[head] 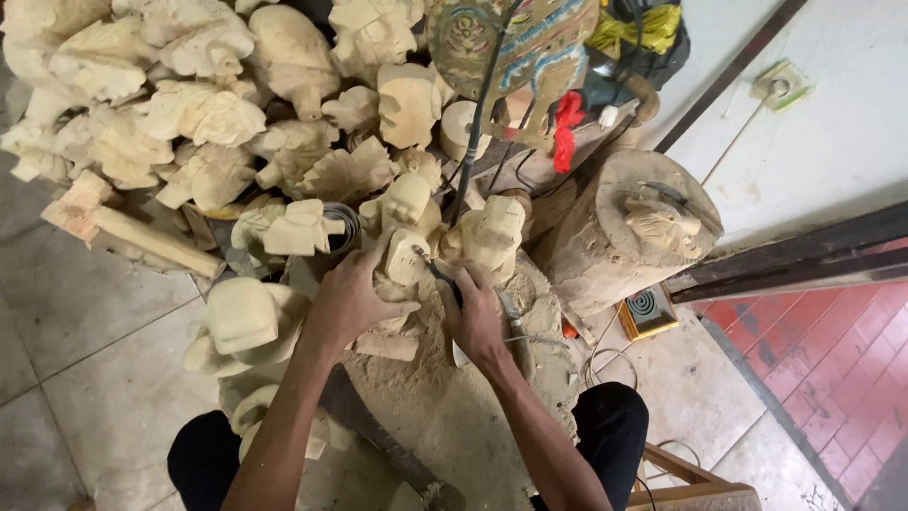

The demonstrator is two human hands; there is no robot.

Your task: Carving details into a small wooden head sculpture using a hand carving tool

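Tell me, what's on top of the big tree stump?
A small unpainted wooden carving lies on the tree stump, with a dark thin tool across it. The stump top underneath the carving is hidden.

Tool tip prob. buried behind small carving; left hand fingers hidden; knees cut off at bottom edge.

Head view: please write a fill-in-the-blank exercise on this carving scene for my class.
1. The left hand steadies a pale ___ carving.
2. The right hand grips a slim ___.
3. A small carved figure lies on top of a wooden ___.
Missing words: wooden; tool; stump
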